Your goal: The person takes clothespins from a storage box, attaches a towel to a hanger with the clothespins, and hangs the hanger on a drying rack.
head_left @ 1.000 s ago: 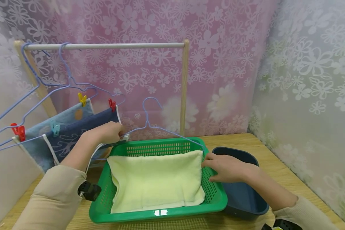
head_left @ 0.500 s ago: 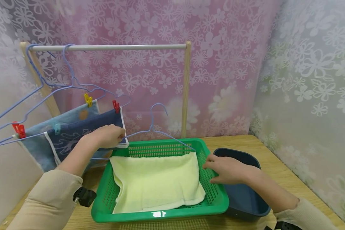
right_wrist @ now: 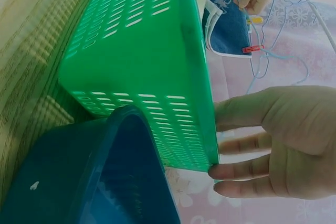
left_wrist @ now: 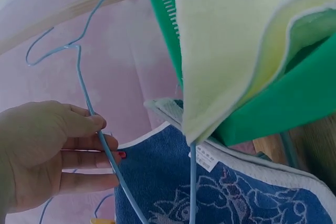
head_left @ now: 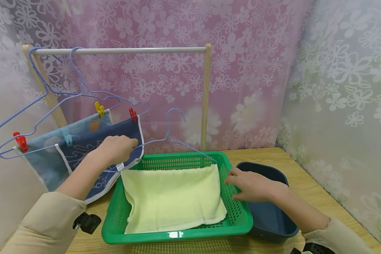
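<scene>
The left hand (head_left: 118, 150) pinches the side wire of a blue wire hanger (head_left: 167, 135), thumb against fingers, in the head and left wrist views. A pale yellow towel (head_left: 174, 197) is draped over this hanger's lower bar and lies in a green plastic basket (head_left: 177, 235). Behind the left hand hangs a navy towel (left_wrist: 152, 169) with a white label. The right hand (head_left: 252, 185) is at the basket's right rim; in the right wrist view its extended fingertips (right_wrist: 223, 171) are right at that rim.
A wooden rack (head_left: 204, 102) with a metal rod (head_left: 139, 51) bears two hangers at its left. Clothespins (head_left: 132, 114) fix a navy towel and a lighter blue towel (head_left: 39, 155) there. A dark blue bin (head_left: 273, 215) stands right of the basket, on the wooden table (head_left: 300, 169).
The hanger has tilted and its right end has shifted left, with the towel's corner. The navy towel's lower part has come down into view behind the left arm. The right hand has barely moved.
</scene>
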Demonstrator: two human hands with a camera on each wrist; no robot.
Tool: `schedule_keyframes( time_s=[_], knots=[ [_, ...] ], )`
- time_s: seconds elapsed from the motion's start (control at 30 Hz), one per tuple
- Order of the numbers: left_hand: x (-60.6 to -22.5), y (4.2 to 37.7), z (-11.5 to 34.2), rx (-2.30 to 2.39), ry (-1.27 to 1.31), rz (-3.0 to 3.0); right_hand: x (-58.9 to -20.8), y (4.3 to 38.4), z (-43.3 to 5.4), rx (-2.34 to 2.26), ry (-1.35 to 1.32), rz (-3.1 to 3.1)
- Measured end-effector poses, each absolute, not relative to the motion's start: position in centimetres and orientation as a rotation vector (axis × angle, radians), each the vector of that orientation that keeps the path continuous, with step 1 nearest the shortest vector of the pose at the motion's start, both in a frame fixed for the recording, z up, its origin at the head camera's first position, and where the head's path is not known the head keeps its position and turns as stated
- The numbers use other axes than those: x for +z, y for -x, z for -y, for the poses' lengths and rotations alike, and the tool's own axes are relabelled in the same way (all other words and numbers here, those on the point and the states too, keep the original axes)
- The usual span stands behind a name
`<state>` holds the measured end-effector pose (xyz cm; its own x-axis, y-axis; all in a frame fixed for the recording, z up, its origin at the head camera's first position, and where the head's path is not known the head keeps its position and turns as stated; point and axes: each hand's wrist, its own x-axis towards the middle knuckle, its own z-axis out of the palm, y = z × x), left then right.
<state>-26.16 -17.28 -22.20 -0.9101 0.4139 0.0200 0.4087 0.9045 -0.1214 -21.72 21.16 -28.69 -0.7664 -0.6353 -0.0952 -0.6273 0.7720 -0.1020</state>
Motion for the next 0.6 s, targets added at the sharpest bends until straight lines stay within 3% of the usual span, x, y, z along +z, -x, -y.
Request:
schedule_keyframes(
  time_s=[0.6],
  knots=[
    [-21.5,24.7,20.4,0.027,0.609,2.784,-29.0,22.2,-21.3,0.010,0.877,-3.009]
  ],
)
